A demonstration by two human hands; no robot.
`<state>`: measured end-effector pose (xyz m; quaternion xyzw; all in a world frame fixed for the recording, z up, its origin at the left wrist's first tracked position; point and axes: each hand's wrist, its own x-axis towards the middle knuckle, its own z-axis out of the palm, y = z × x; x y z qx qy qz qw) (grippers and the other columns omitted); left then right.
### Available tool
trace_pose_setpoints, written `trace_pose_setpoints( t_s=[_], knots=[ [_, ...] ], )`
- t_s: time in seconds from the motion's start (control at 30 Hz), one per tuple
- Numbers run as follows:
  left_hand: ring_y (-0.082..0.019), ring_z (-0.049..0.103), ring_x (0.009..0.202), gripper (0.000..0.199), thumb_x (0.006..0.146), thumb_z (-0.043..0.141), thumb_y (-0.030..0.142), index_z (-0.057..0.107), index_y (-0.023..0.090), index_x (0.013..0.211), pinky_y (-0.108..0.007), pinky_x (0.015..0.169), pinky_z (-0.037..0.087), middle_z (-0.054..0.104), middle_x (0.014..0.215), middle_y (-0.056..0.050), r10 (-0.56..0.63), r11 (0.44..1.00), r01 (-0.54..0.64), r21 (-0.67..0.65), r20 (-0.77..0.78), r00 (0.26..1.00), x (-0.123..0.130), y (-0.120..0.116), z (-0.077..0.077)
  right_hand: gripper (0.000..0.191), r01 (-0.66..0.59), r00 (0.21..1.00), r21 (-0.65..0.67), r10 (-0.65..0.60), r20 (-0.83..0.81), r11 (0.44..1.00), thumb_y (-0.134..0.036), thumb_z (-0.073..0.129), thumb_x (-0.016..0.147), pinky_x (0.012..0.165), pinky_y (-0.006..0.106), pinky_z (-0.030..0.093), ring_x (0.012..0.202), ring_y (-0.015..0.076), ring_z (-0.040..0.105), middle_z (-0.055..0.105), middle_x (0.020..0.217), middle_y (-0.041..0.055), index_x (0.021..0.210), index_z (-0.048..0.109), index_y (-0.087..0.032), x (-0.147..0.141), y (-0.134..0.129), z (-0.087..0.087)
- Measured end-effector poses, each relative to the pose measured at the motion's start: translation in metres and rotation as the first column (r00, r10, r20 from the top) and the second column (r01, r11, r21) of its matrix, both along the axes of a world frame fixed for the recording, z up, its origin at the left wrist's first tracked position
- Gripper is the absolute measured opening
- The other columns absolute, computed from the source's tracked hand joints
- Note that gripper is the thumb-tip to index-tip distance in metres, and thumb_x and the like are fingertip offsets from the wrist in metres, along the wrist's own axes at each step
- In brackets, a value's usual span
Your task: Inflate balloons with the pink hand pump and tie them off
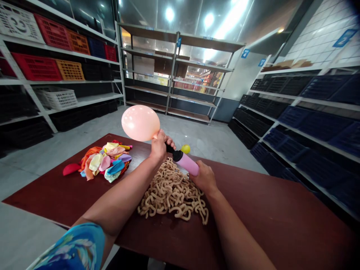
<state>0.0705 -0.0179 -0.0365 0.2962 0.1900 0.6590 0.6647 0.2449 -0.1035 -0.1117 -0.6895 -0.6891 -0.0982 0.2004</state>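
Close to the middle of the view, toward five o'clock, a pink and black pump (189,164) is held at a slant between two hands. The left hand (159,145), toward eight o'clock, is curled nearly closed around the neck of an inflated pale pink balloon (140,123), which is between nine and ten o'clock. The right hand (204,176), at five o'clock, is wrapped around the pink barrel of the pump. At six o'clock, a heap of tan curled pieces (174,191) rests on the dark red table (253,210); between eight and nine, limp coloured balloons (104,161) are piled. At ten o'clock, a red crate (36,66) and a yellow crate (70,70) stand on one shelf, with a white crate (57,97) below. Dark blue crates (315,150) stand at three o'clock. What these crates contain, one cannot tell.
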Motion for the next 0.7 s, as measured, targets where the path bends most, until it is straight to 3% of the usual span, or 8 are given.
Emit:
trace_pose_setpoints(
  t_s=[0.17,0.47,0.7],
  knots=[
    [-0.009,0.041,0.036,0.047,0.075,0.054,0.051,0.025,0.020,0.056,-0.023,0.040,0.039,0.034,0.043,0.006,-0.018,1.000,0.018,-0.009,-0.007,1.000,0.004,0.001,-0.004,0.025,0.002,1.000,-0.006,-0.002,0.002,1.000,-0.031,0.057,0.069,0.065,0.029,0.030,0.073,0.0181,0.053,0.061,0.084,0.0048,0.090,0.050,-0.019,-0.002,-0.002,0.002],
    [-0.009,0.041,0.037,0.046,0.077,0.052,0.048,0.025,0.020,0.054,-0.022,0.041,0.039,0.033,0.042,0.005,0.125,0.992,-0.126,0.023,0.032,0.992,-0.031,0.008,0.025,0.027,0.090,0.996,-0.083,-0.090,0.009,0.992,-0.030,0.054,0.072,0.068,0.029,0.029,0.079,0.0190,0.054,0.062,0.086,0.0042,0.097,0.052,-0.020,0.019,0.002,0.006],
    [-0.008,0.039,0.036,0.045,0.079,0.051,0.046,0.025,0.020,0.054,-0.022,0.040,0.038,0.032,0.043,0.005,0.110,0.994,-0.111,0.003,0.061,0.992,-0.030,0.007,0.024,0.024,0.104,0.995,-0.097,-0.104,0.009,0.990,-0.026,0.056,0.069,0.067,0.027,0.028,0.080,0.0184,0.054,0.061,0.087,0.0038,0.091,0.051,-0.019,0.018,0.003,0.002]
  ],
)
